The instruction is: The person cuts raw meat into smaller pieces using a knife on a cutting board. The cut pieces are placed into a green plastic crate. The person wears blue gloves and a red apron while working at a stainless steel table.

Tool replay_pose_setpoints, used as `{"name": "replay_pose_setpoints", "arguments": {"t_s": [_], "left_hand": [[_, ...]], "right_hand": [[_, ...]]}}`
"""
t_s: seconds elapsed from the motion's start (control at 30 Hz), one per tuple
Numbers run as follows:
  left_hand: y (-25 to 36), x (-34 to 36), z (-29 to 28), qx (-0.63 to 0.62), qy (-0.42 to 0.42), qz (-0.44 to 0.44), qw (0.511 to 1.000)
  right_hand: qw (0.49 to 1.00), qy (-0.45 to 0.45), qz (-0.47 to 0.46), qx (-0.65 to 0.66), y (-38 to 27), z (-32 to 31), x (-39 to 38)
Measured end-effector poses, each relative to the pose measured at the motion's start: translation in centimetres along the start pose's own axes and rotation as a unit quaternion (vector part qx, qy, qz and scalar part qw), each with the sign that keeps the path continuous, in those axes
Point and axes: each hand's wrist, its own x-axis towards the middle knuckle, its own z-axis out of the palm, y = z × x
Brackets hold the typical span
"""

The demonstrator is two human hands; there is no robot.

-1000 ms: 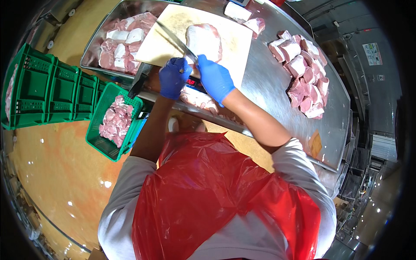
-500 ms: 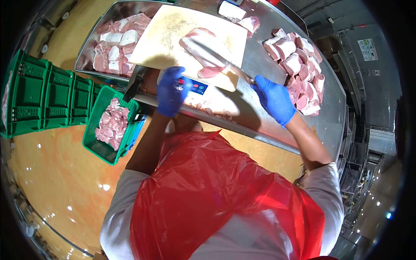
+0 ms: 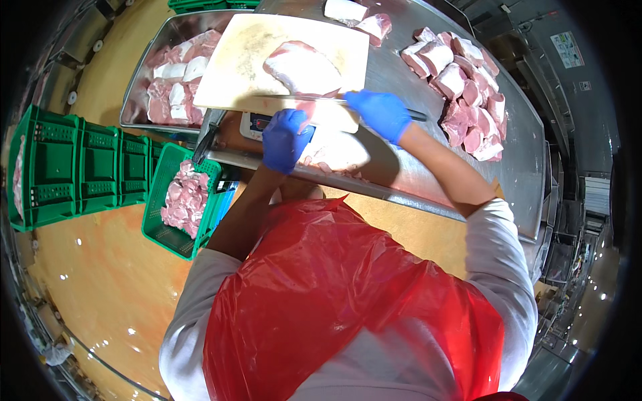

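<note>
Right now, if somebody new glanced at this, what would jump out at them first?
Probably the shiny red apron, filling the lower middle of the view. Just above it, the blue-gloved left hand and right hand would stand out near the pale cutting board, the right one gripping a knife. Over on the right, a heap of cut meat lies on the steel table.

Slab of raw meat (image 3: 303,69), thick, oblong, pink with a white fatty upper face: one, lying aslant on a pale rectangular cutting board (image 3: 234,59), its pink near end close to the left hand (image 3: 286,142). Knife, long narrow metal blade (image 3: 328,100): one, pointing left across that end, gripped in the right hand (image 3: 380,115).
</note>
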Motion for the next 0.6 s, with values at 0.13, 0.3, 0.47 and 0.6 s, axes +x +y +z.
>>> {"name": "replay_pose_setpoints", "arguments": {"t_s": [0.13, 0.3, 0.47, 0.6], "left_hand": [[-0.3, -3.1, -0.8, 0.029, -0.009, 0.032, 0.999], [-9.7, -11.7, -9.7, 0.111, 0.169, -0.093, 0.975], [-23.3, -26.0, -19.1, 0.308, -0.337, -0.327, 0.828], [-25.1, -24.6, -22.8, 0.180, -0.027, -0.355, 0.917]], "right_hand": [[0.996, 0.054, -0.034, 0.062, -4.9, -0.4, 4.4], [0.971, 0.166, 0.008, 0.173, -3.6, -3.2, 0.1], [0.899, 0.213, 0.161, 0.348, 2.9, -3.0, -3.7], [0.790, 0.251, 0.241, 0.505, 5.4, -3.6, -3.3]]}}
